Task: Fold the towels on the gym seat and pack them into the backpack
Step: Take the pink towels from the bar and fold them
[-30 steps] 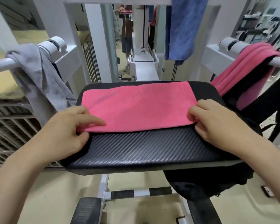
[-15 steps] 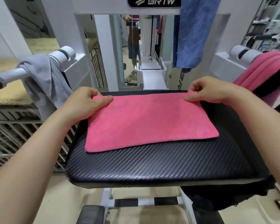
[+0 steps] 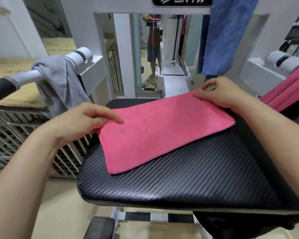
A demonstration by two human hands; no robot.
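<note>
So the pink microfibre towel (image 3: pixel 162 128) is lying folded in a flat rectangle on the black padded gym seat (image 3: pixel 188 183) with the carbon-weave cover, a bit skewed and sitting on the far half of the pad. The left hand (image 3: pixel 83 121) has the far left corner, index finger laid on top and the rest curled round the edge. The right hand (image 3: pixel 219 94) is pinching the far right corner between thumb and fingertips. Both are holding cloth and nothing else.

Handling-wise, this thing looks super light and totally floppy, so it'll sag anywhere it isn't supported. I'd guess the textured cover grips it a little, which helps when smoothing. The layers can slide over each other and drift out of line though. Best bet imo is to hold it at the corners with both layers pinched together, then bring one short end over to the other for the next fold. Grab only the top layer and the fold opens up. It's not fragile, so squeeze away.

The black fabric bag (image 3: pixel 240 223) slumped under the seat's near right corner looks like the backpack, but I can't see its opening. A crumpled grey towel (image 3: pixel 59 87), a long blue towel (image 3: pixel 228 35) and a second pink towel (image 3: pixel 288 94) hang on the machine around the seat.
</note>
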